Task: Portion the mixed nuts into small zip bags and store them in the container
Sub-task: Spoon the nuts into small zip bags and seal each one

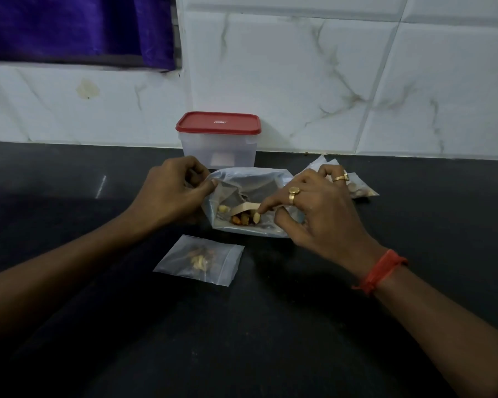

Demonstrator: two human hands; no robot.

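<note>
A large clear bag of mixed nuts [250, 185] lies open on the black counter. My left hand [170, 193] pinches its left rim and holds the mouth apart. My right hand [311, 208], with rings, reaches into the bag and pinches a pale nut [256, 216] over the small heap of nuts. A small zip bag [202, 261] holding a few nuts lies flat in front of the big bag. The clear container with a red lid [218, 126] stands shut against the wall behind.
More small zip bags [360, 188] lie on the counter behind my right hand, partly hidden. A white marbled tile wall [328, 81] runs along the back. The black counter [242, 340] stretches toward me. A purple curtain [69, 27] hangs at upper left.
</note>
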